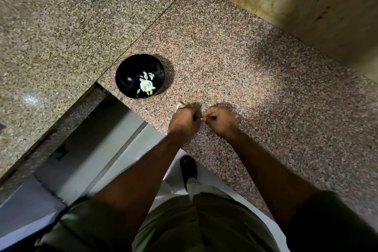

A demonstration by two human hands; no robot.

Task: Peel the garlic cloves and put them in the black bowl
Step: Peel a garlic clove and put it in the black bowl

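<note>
I see both hands held close together above the granite counter [255,71], fingers curled. The left hand [184,121] and right hand [221,118] pinch a small pale garlic clove [203,117] between their fingertips; it is largely hidden. One black bowl [131,71] stands just beyond the left hand, holding roughly ten peeled cloves [146,86]. A pale scrap of skin [179,105] lies beside the left hand. No legible writing.
</note>
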